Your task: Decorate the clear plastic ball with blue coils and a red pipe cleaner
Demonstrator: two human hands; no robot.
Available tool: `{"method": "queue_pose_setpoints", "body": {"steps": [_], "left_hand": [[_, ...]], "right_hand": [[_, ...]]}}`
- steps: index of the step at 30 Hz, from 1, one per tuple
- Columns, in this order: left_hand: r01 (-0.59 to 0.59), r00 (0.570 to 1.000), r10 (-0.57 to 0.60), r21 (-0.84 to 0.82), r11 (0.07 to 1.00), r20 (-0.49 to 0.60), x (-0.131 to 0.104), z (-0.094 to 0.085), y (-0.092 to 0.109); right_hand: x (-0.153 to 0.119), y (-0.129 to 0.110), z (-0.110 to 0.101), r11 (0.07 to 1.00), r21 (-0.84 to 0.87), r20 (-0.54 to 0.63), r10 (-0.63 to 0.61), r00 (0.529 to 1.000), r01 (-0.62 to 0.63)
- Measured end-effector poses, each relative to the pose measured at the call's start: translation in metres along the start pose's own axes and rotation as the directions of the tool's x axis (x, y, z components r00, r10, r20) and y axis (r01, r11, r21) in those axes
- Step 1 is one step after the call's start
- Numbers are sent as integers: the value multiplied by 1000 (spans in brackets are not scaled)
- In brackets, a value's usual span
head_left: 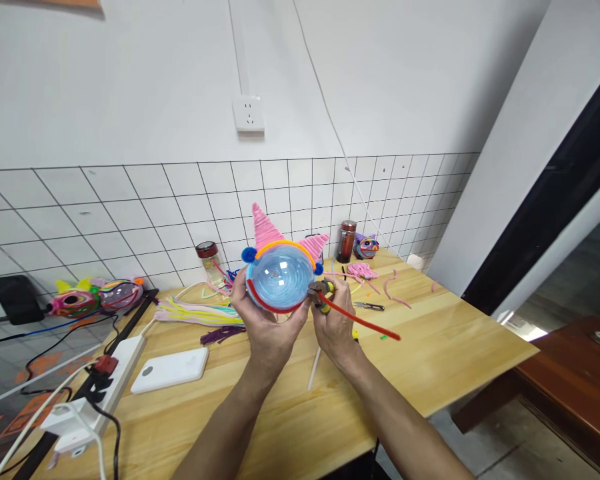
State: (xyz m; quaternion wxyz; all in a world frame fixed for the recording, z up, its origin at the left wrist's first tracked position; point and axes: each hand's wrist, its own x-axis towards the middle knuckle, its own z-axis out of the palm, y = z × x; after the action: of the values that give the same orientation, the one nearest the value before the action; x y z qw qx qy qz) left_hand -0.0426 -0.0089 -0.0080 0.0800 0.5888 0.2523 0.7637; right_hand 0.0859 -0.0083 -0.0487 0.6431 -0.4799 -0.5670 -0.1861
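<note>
My left hand is closed around a clear bluish plastic dome, its round face turned toward me. Two pink pipe-cleaner ears stick up from the dome, below them runs an orange strip, and a blue ball sits at the left side. Along the lower rim lies a red pipe cleaner, whose loose end juts out to the right. Pliers with yellow and black handles are in my right hand, their jaws at the red pipe cleaner by the dome's right edge.
Scissors-like snips, pink pipe cleaners and a brown flask lie or stand to the right. Leftward are a glass bottle, a pipe-cleaner bundle, a white power bank, a power strip with cables, and decorated figures.
</note>
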Motion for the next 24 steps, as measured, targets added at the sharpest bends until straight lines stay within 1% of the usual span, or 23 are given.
{"method": "queue_pose_setpoints", "body": {"steps": [8,14,20,24], "left_hand": [[-35,999,35,0,999,-15,1,2,0],[-13,1000,13,13,1000,-14,-1,1,-1],[-21,1000,21,18,1000,-17,0,1,0],[-29,999,30,28,999,-17,-1,1,-1]], "right_hand": [[2,0,-1,1000,-4,-16,-10,1000,10],[3,2,-2,999,8,-35,-40,999,40],[0,3,-2,1000,-5,-26,0,1000,0],[1,5,-3,1000,-9,-30,-18,999,18]]}}
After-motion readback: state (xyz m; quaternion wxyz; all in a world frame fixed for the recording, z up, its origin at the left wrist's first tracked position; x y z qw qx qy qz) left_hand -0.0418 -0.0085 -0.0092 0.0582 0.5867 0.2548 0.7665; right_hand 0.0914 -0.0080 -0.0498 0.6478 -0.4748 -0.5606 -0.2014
